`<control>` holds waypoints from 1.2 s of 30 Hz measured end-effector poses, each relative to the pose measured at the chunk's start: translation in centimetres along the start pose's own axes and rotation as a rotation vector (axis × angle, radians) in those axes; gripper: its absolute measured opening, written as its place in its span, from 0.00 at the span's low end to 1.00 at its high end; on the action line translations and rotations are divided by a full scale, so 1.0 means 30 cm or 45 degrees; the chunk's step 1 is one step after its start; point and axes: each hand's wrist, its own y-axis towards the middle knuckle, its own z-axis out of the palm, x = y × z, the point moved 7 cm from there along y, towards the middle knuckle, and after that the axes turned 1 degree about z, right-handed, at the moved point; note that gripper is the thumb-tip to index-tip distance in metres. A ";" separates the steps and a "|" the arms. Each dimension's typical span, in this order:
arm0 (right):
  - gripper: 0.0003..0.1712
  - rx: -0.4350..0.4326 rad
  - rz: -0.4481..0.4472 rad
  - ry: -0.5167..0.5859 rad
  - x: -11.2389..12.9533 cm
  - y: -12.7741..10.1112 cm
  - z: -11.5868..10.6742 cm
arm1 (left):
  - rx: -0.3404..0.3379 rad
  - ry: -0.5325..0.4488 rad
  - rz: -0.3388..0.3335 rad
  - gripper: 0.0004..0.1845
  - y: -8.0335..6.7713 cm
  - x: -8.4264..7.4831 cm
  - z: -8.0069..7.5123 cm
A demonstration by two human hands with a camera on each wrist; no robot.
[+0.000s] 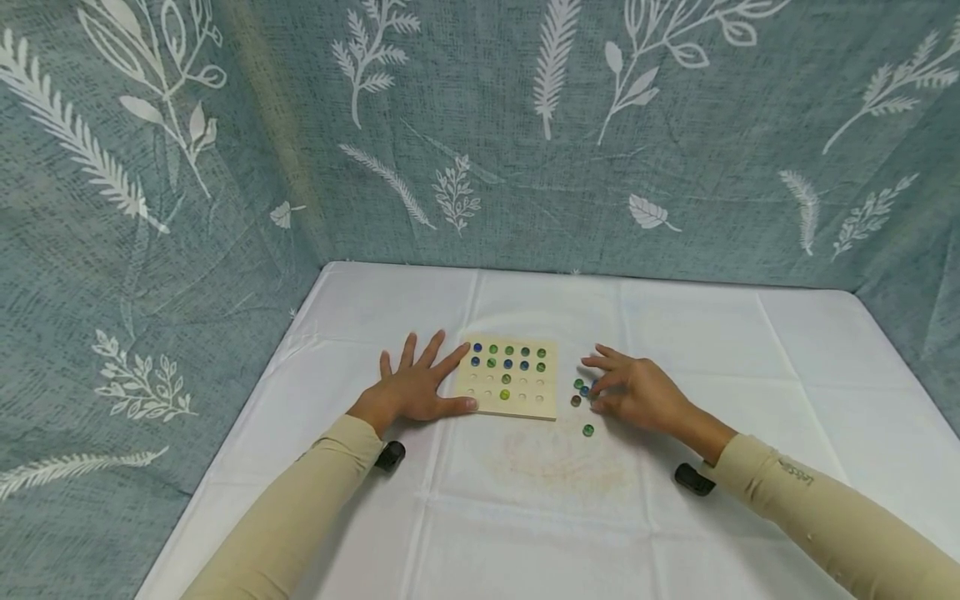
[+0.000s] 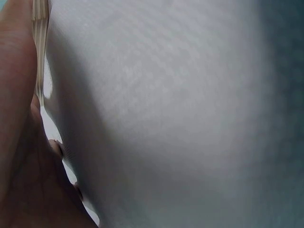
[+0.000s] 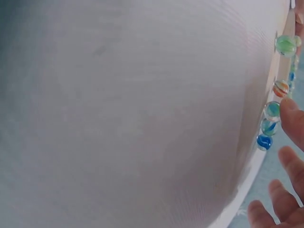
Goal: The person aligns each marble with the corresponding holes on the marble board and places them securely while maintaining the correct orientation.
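A pale wooden board (image 1: pixel 532 409) with rows of round hollows lies flat on the white cloth. Blue and green marbles fill its two back rows; one green marble (image 1: pixel 506 379) and one yellow-green marble (image 1: pixel 505 394) sit in the rows nearer me. My left hand (image 1: pixel 411 392) rests spread out, thumb and index fingertip on the board's left edge. Beside loose marbles, my right hand (image 1: pixel 641 392) hovers with fingers apart and bent. An orange-streaked marble (image 3: pixel 280 88), a blue marble (image 3: pixel 264 142) and a green marble (image 3: pixel 286 45) lie by it. Nothing visible is pinched in its fingers.
White cloth (image 1: pixel 525 533) with fold creases covers the table. A teal curtain (image 1: pixel 480 108) with white leaf prints hangs behind and to the left. A black device (image 1: pixel 694 480) is at the right wrist, and another black device (image 1: pixel 391 456) at the left.
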 end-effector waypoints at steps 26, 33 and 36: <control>0.12 0.097 -0.058 -0.256 -0.009 0.053 -0.010 | 0.026 -0.009 0.006 0.53 -0.005 -0.006 -0.007; 0.11 0.086 -0.045 -0.253 -0.013 0.061 -0.009 | 0.089 -0.046 0.014 0.53 -0.016 -0.008 -0.021; 0.10 0.070 -0.054 -0.240 -0.011 0.063 -0.014 | 0.129 -0.046 0.015 0.53 -0.016 -0.007 -0.026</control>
